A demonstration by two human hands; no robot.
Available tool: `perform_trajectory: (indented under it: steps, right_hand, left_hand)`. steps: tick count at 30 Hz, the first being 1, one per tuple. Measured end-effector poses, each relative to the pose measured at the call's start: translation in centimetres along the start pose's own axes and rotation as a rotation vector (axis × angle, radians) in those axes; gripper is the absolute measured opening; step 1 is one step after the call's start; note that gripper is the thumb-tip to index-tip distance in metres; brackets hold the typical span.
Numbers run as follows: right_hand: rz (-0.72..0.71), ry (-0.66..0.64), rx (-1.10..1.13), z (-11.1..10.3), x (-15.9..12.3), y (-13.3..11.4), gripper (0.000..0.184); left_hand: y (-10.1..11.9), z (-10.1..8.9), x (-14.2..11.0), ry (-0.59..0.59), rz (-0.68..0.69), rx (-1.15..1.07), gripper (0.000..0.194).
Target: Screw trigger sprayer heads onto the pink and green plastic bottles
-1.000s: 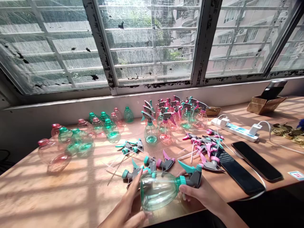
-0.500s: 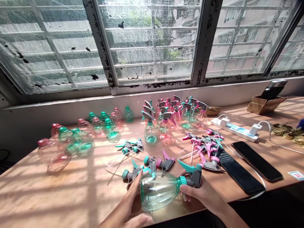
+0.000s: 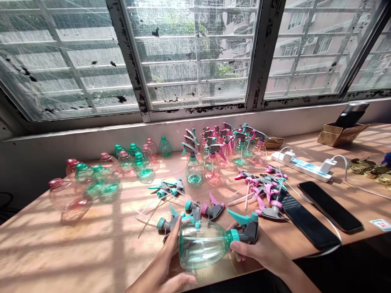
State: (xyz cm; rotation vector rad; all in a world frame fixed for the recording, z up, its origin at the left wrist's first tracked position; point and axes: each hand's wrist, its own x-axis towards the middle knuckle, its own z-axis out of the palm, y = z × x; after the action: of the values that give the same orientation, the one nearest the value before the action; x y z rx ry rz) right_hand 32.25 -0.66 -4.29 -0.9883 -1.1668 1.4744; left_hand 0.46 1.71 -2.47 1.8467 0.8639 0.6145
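A clear green spray bottle (image 3: pixel 203 246) lies on its side in the air above the table's front edge, its base to the left. My left hand (image 3: pixel 171 260) cups the base, with the fingers behind it and the thumb below. My right hand (image 3: pixel 255 248) pinches the teal collar (image 3: pixel 233 235) at the neck between thumb and fingers. A grey spray head with a teal trigger (image 3: pixel 241 217) sits on that neck, and its tube runs inside the bottle. Just beyond the bottle lie loose spray heads, among them a pink-trigger one (image 3: pixel 214 209) and a teal-collared one (image 3: pixel 168 223).
Open-necked green and pink bottles (image 3: pixel 143 167) stand at the left. Bottles fitted with spray heads (image 3: pixel 193 169) are grouped at the back middle. More pink spray heads (image 3: pixel 265 187) lie at the right beside two phones (image 3: pixel 330 205), a power strip (image 3: pixel 302 166) and a white cable.
The bottle has shifted very slightly left, with both hands still on it. Nothing else has visibly moved.
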Motion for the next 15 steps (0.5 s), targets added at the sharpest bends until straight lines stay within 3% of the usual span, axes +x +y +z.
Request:
perform_trajectory:
  steps: [5, 13, 15]
  right_hand:
    - [0.006, 0.009, 0.007, 0.07, -0.01, -0.14, 0.052]
    - [0.007, 0.040, 0.043, 0.04, -0.05, 0.04, 0.052]
    - [0.005, 0.035, 0.027, -0.07, -0.04, 0.21, 0.052]
  left_hand:
    - [0.49, -0.62, -0.01, 0.001, 0.001, 0.039, 0.096]
    - [0.83, -0.40, 0.24, -0.048, 0.010, -0.058, 0.092]
    - [1.03, -0.24, 0.12, -0.050, 0.004, -0.067, 0.099]
